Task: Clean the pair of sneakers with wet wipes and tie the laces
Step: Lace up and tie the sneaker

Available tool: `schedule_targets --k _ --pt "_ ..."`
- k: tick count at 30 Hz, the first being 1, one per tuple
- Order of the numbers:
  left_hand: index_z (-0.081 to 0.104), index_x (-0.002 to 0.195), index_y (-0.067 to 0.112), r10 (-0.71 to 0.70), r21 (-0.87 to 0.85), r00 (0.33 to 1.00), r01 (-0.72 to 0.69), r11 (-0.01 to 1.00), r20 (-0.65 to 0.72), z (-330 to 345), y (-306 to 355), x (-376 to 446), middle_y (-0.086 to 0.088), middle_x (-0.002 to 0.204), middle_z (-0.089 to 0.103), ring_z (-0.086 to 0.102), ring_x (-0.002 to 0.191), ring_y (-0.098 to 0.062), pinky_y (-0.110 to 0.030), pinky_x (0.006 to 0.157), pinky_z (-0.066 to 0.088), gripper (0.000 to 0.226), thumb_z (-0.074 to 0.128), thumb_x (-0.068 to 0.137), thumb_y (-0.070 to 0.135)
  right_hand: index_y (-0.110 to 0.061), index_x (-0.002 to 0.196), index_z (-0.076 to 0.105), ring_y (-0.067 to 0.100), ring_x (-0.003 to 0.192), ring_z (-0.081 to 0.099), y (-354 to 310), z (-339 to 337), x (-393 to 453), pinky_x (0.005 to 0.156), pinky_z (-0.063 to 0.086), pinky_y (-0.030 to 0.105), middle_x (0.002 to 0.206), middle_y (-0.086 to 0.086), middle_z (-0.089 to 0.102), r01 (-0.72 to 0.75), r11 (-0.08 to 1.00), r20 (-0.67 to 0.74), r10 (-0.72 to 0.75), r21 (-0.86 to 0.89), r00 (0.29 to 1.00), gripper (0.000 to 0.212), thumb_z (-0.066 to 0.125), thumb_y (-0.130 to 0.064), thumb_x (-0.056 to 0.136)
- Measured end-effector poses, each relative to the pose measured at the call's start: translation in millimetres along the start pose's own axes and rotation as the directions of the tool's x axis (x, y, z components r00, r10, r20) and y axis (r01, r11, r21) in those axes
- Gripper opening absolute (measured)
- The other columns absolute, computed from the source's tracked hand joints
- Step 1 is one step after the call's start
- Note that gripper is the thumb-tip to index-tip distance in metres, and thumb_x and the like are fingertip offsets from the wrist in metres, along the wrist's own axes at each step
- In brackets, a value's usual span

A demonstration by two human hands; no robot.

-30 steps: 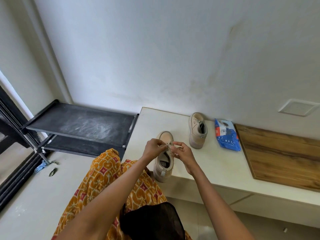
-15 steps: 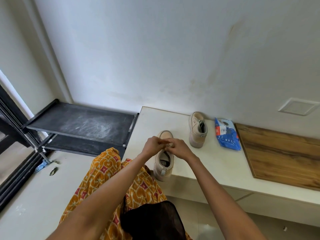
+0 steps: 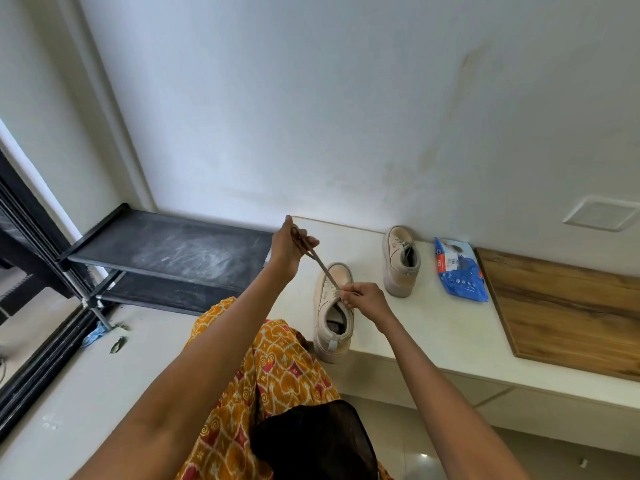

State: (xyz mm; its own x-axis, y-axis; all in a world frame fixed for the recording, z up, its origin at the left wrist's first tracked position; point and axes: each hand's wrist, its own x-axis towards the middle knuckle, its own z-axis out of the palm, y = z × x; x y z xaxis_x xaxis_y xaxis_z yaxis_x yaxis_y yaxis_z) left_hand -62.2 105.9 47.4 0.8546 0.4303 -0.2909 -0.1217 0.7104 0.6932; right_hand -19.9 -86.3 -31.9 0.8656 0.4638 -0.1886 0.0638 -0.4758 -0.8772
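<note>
Pale, low ledge (image 3: 450, 327) along the wall, carrying everything; brown wooden board (image 3: 568, 306) covering its right end, black shelf rack (image 3: 166, 251) abutting its left end. Nearer beige sneaker (image 3: 333, 313) upright at the ledge's front edge close to the left corner, heel slightly overhanging that edge, toe toward the wall, mouth open with a grey lining showing. Second beige sneaker (image 3: 400, 261) farther back near the wall edge, upright too, laces lying loose over its tongue, well apart from the first. Blue wet-wipe pack (image 3: 459, 270) flat just beside that second sneaker, between it and the board. Left hand (image 3: 289, 249) raised above the ledge's left corner, fingers curled closed around one end of the grey lace (image 3: 320, 263), drawn taut in a straight slanting line down to the nearer sneaker's eyelets. Right hand (image 3: 365, 299) low over the same sneaker's tongue, thumb and forefinger pinched on the lace where it meets the shoe, remaining fingers folded in. Whether a knot sits under that pinch: cannot tell, too small.
</note>
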Motion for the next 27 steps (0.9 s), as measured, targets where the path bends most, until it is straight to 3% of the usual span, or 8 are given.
schedule_targets --k 3,5,7,9,12,16,20,27 --pt "0.04 0.066 0.017 0.061 0.216 0.995 -0.044 0.975 -0.073 -1 -2 -1 0.001 0.054 0.042 0.033 0.044 -0.011 -0.022 0.041 0.032 0.039 0.038 0.101 0.035 -0.011 0.097 0.073 0.011 0.07 0.062 -2 0 -1 0.078 0.054 0.028 0.079 0.003 0.07 -0.017 1.0 -0.009 0.017 0.001 1.0 0.018 0.072 -0.021 0.082" --pt "0.044 0.072 0.016 0.107 0.498 0.993 -0.115 0.859 0.044 -6 -11 -3 0.002 0.059 0.043 0.032 0.045 -0.008 -0.02 0.04 0.027 0.034 0.036 0.1 0.031 -0.013 0.092 0.073 0.01 0.069 0.061 -2 0 -1 0.077 0.054 0.027 0.078 0.003 0.07 -0.024 1.0 -0.008 0.023 -0.006 1.0 0.013 0.071 -0.022 0.083" --pt "0.056 0.084 0.012 0.045 0.76 0.957 -0.255 0.598 0.286 -12 -24 -7 0.001 0.065 0.049 0.036 0.047 -0.005 -0.017 0.041 0.029 0.023 0.04 0.099 0.018 -0.012 0.092 0.073 0.009 0.069 0.061 -2 -1 -1 0.074 0.053 0.025 0.078 0.003 0.069 -0.039 0.999 0.007 0.039 0.013 0.999 0.013 0.069 -0.022 0.085" --pt "0.064 0.094 0.006 -0.169 0.877 0.871 -0.419 0.233 0.461 -17 -40 -9 -0.005 0.074 0.062 0.046 0.051 -0.001 -0.012 0.049 0.036 0.016 0.048 0.095 0.011 -0.01 0.094 0.072 0.01 0.07 0.061 -1 -2 -1 0.074 0.053 0.024 0.077 0.002 0.068 -0.064 0.997 0.022 0.063 0.04 0.998 0.016 0.066 -0.024 0.086" --pt "0.067 0.097 0.007 -0.268 0.855 0.839 -0.511 -0.088 0.474 -23 -64 -9 -0.01 0.092 0.069 0.061 0.08 -0.015 -0.022 0.073 0.045 0.015 0.057 0.092 0.016 -0.009 0.096 0.069 0.011 0.072 0.06 0 -3 1 0.076 0.054 0.026 0.079 0.003 0.066 -0.103 0.992 0.049 0.099 0.074 0.994 0.016 0.058 -0.02 0.092" --pt "0.054 0.108 0.01 -0.127 0.891 0.891 -0.447 -0.078 0.436 -24 -76 -10 -0.012 0.09 0.067 0.062 0.078 -0.022 -0.03 0.068 0.048 0.022 0.061 0.088 0.018 -0.008 0.097 0.07 0.012 0.073 0.06 4 -3 2 0.082 0.054 0.031 0.081 0.006 0.067 -0.104 0.991 0.067 0.099 0.082 0.993 0.02 0.056 -0.021 0.094" --pt "0.067 0.107 0.011 -0.14 0.877 0.897 -0.44 -0.192 0.42 -18 -75 -3 -0.009 0.099 0.068 0.063 0.088 -0.021 -0.03 0.077 0.051 0.021 0.06 0.088 0.018 -0.008 0.102 0.068 0.01 0.076 0.061 3 -6 -5 0.077 0.053 0.022 0.085 0.003 0.067 -0.074 0.989 0.09 0.063 0.127 0.994 0.018 0.058 -0.021 0.094" --pt "0.071 0.102 0.009 -0.107 0.883 0.904 -0.428 -0.194 0.414 -21 -77 2 -0.009 0.103 0.067 0.061 0.095 -0.021 -0.031 0.083 0.049 0.021 0.061 0.089 0.022 -0.015 0.097 0.07 0.013 0.085 0.065 4 -7 -10 0.081 0.055 0.028 0.096 0.004 0.071 -0.002 0.999 0.046 0.0 0.048 0.999 0.011 0.067 -0.018 0.086"
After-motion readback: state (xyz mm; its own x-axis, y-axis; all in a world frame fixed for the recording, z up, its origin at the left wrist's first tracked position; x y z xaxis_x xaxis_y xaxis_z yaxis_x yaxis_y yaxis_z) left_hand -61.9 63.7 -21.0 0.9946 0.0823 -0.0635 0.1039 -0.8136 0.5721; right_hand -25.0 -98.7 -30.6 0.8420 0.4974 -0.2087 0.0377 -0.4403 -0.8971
